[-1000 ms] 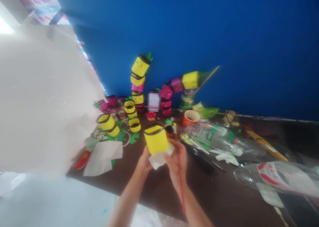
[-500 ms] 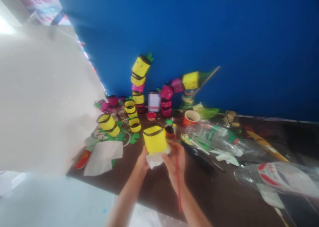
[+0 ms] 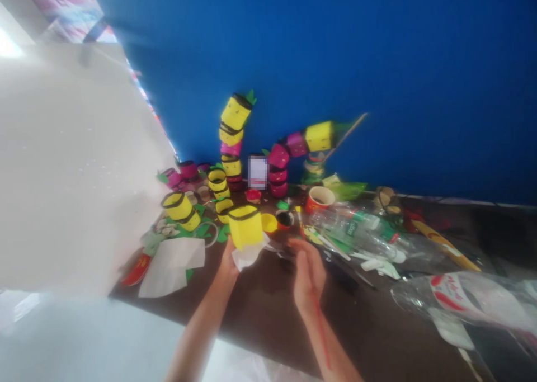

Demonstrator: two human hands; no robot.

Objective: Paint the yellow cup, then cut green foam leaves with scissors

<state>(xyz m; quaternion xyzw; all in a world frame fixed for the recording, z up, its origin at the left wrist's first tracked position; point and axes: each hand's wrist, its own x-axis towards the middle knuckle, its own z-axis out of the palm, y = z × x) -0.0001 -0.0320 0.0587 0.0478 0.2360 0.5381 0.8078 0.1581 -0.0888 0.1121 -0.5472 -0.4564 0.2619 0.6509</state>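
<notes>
My left hand (image 3: pixel 227 262) holds a yellow cup (image 3: pixel 245 228) with a black rim, with a white paper (image 3: pixel 248 256) around its base. My right hand (image 3: pixel 309 270) is off the cup, to its right, with a thin red stick (image 3: pixel 323 334) running back along the forearm. Its fingers are curled and blurred. Behind the yellow cup are a yellow round piece (image 3: pixel 269 222) and a small dark-filled red cup (image 3: pixel 285 220). White paper sheets (image 3: pixel 172 264) lie to the left.
Yellow and magenta cup stacks (image 3: pixel 232 133) rise against the blue wall (image 3: pixel 319 46). Another yellow stack (image 3: pixel 181 210) stands left. On the right are a red paper cup (image 3: pixel 320 198), clear bottles (image 3: pixel 356 231), a large bottle (image 3: pixel 461 298), and scattered tools on the dark table (image 3: pixel 268 309).
My right hand has let go of the yellow cup and moved right with the red stick. My left hand has shifted the cup left, uncovering the yellow round piece.
</notes>
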